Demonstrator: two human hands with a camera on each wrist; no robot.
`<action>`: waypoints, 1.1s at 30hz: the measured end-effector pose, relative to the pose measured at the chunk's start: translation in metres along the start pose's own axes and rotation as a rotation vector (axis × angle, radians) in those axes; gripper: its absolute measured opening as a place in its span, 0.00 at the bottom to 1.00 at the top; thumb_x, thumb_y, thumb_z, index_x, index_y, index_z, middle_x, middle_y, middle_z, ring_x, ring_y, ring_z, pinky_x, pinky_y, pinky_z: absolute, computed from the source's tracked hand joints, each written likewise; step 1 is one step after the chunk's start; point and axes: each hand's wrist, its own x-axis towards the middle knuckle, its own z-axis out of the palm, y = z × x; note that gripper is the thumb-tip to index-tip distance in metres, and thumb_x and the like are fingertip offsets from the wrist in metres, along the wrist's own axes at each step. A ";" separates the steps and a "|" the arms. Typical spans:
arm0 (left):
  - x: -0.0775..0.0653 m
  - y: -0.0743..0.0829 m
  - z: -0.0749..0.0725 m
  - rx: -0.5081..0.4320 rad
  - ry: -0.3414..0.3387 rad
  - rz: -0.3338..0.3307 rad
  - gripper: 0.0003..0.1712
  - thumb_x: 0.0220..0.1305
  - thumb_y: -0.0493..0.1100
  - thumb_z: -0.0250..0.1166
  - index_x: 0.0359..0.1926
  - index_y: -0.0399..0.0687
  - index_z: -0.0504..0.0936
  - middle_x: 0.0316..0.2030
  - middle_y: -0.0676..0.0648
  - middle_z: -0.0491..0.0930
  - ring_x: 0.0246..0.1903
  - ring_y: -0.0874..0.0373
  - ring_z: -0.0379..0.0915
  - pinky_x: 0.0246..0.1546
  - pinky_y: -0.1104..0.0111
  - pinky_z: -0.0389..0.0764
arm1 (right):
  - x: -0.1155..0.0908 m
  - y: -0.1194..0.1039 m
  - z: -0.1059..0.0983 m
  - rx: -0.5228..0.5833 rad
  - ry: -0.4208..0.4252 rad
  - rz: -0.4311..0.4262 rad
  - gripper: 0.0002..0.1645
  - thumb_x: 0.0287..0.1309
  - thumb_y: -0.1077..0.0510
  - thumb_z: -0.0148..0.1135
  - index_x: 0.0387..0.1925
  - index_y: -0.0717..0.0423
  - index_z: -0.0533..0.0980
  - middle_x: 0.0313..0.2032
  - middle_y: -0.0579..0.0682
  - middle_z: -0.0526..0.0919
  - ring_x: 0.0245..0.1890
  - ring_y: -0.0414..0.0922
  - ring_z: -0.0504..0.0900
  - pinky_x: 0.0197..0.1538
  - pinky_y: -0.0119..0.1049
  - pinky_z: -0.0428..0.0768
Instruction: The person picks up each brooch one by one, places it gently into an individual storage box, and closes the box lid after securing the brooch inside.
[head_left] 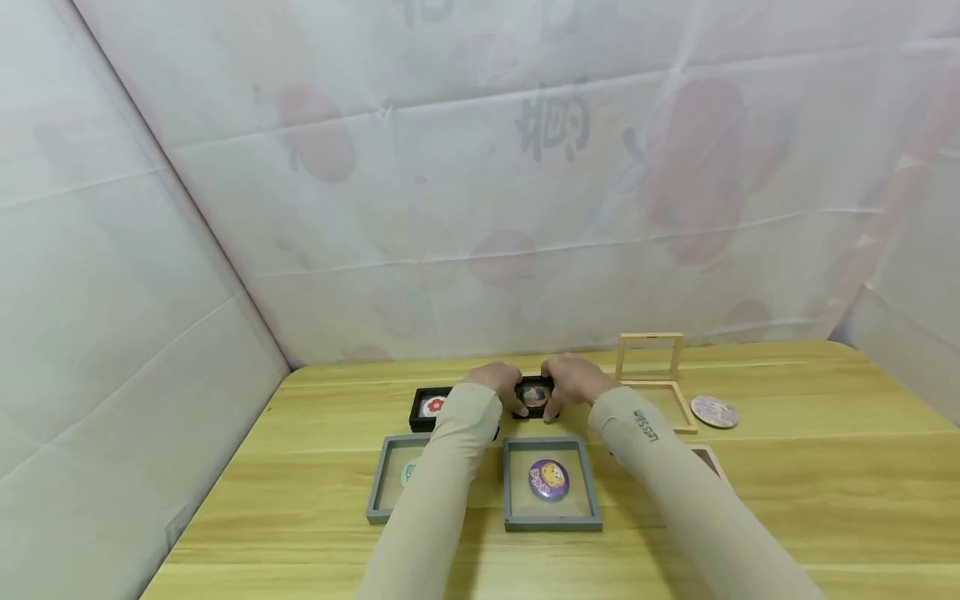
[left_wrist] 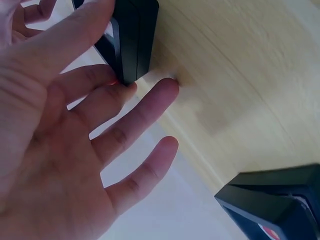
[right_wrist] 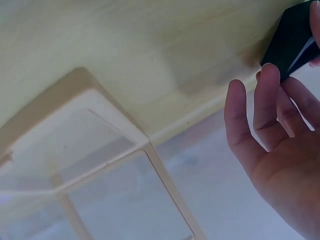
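A small black display frame with a round badge inside lies between my hands near the back of the table. My left hand grips its left side; in the left wrist view the thumb and nearer fingers take its edge, while two other fingers extend free. On the opposite side my right hand pinches the frame, its fingers at the far corner in the right wrist view. Left of it lies another black frame with a red flower badge, partly covered by the left sleeve.
Nearer stand two grey frames, each holding a round badge. To the right, a light wooden frame stands with its lid raised, beside a loose round badge. The right sleeve partly hides another frame. A cloth wall rises behind the table.
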 end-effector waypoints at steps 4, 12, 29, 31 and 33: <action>0.002 0.002 0.002 0.006 0.002 -0.013 0.15 0.62 0.49 0.75 0.37 0.45 0.82 0.27 0.52 0.76 0.28 0.60 0.68 0.32 0.67 0.72 | 0.001 0.000 -0.001 -0.062 -0.015 -0.012 0.26 0.42 0.56 0.85 0.41 0.60 0.81 0.34 0.48 0.81 0.35 0.46 0.79 0.42 0.42 0.80; 0.003 0.001 0.005 0.008 0.018 -0.036 0.15 0.62 0.50 0.75 0.40 0.45 0.83 0.29 0.51 0.78 0.28 0.59 0.70 0.32 0.66 0.73 | 0.003 -0.001 -0.001 -0.107 -0.023 -0.014 0.29 0.44 0.54 0.85 0.45 0.61 0.81 0.37 0.50 0.80 0.41 0.49 0.76 0.45 0.45 0.79; 0.003 0.006 0.008 0.001 -0.022 -0.023 0.24 0.63 0.51 0.74 0.55 0.44 0.81 0.47 0.48 0.83 0.43 0.55 0.79 0.44 0.64 0.79 | -0.002 -0.001 0.002 -0.075 -0.045 0.011 0.30 0.45 0.55 0.84 0.46 0.63 0.77 0.39 0.52 0.80 0.38 0.48 0.79 0.45 0.45 0.81; 0.003 0.008 0.006 -0.003 -0.026 -0.019 0.36 0.65 0.54 0.72 0.68 0.45 0.73 0.61 0.46 0.78 0.58 0.51 0.76 0.58 0.59 0.75 | -0.005 -0.003 0.001 -0.069 -0.059 0.039 0.38 0.46 0.54 0.83 0.54 0.65 0.74 0.44 0.55 0.80 0.43 0.51 0.80 0.49 0.49 0.81; 0.002 0.009 0.004 -0.013 -0.016 -0.020 0.45 0.66 0.56 0.70 0.77 0.48 0.62 0.71 0.47 0.68 0.68 0.49 0.67 0.68 0.54 0.66 | -0.007 -0.003 -0.001 -0.049 -0.074 0.059 0.49 0.47 0.52 0.83 0.65 0.68 0.68 0.55 0.62 0.78 0.53 0.57 0.79 0.57 0.53 0.78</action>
